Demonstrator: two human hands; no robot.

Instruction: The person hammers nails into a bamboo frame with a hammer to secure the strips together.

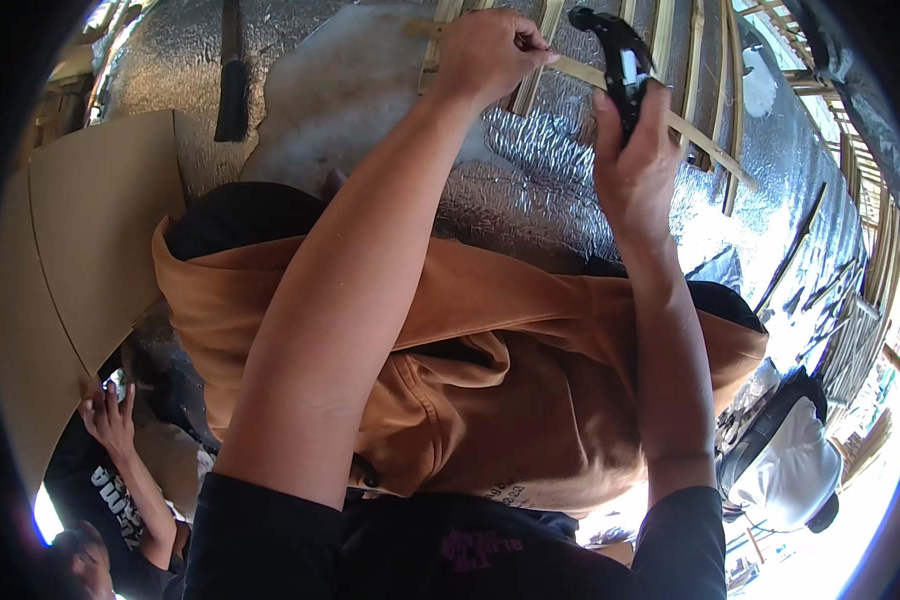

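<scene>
Both my arms reach forward to the far side. My left hand is closed in a pinch at a thin bamboo strip; whatever is between its fingertips is too small to make out. To its right, my right hand wraps round a black hammer, its head raised above the strip. The strip runs crosswise over several upright bamboo slats. Behind the slats lies a silver foil sheet.
A brown hooded garment spreads below my arms. On the left, a co-worker's hand touches a large cardboard sheet. A dark strap-like piece hangs against the foil. Someone in white is at the lower right, near bundled sticks.
</scene>
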